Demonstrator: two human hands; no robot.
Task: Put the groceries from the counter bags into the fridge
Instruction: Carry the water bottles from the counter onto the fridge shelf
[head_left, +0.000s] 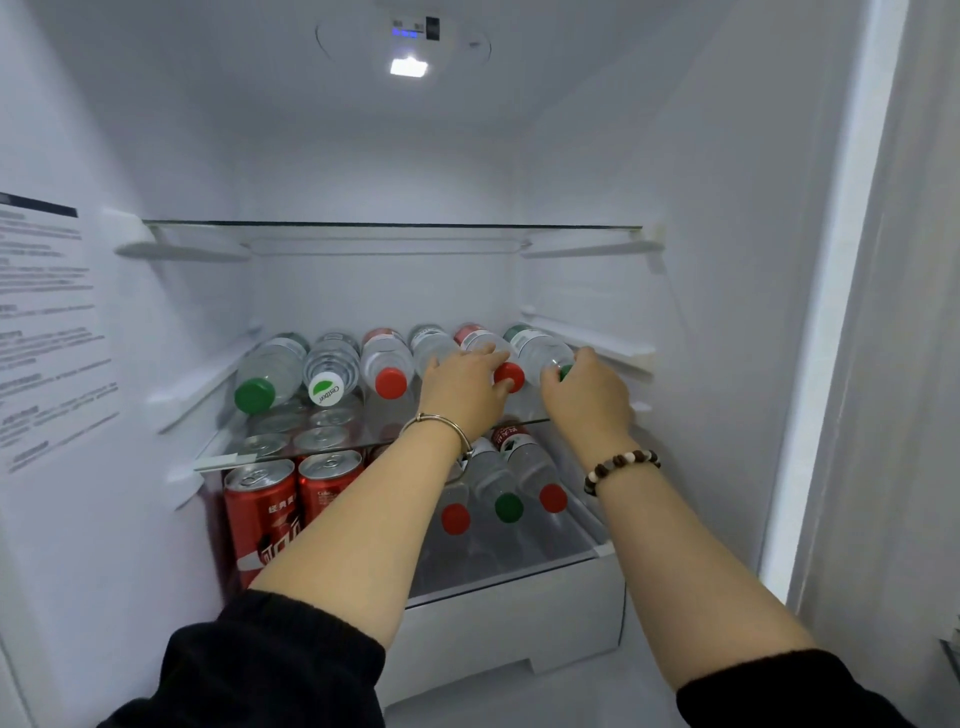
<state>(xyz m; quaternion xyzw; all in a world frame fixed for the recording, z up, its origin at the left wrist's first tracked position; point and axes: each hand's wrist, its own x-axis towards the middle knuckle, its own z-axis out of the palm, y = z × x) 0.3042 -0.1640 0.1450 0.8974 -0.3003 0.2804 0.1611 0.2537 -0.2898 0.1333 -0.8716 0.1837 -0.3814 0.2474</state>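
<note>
Step in hand: the person appears to be settling a row of six clear plastic water bottles (387, 358), which are lying on their sides on the middle glass shelf (332, 450) of the white fridge (727, 260), caps facing out.
Task's thing: the clear plastic green-capped bottle (540, 349) is lying at the right end of that shelf, touching the clear plastic red-capped bottle (483, 339) beside it.
Right hand (587, 395): it is gripping the green-capped bottle at the neck, fingers curling round the cap.
Left hand (465, 384): it is lying fairly flat, fingers stretching over the red-capped bottle and its neighbour, pressing rather than grasping.
Next move: probably both hands letting go only once the row is resting steady, since round bottles may roll, then going back to the worktop bags, which are out of view.
Below that shelf: red cola cans (260, 514) are standing at the left and three more capped bottles (493, 483) are lying at the right.
</note>
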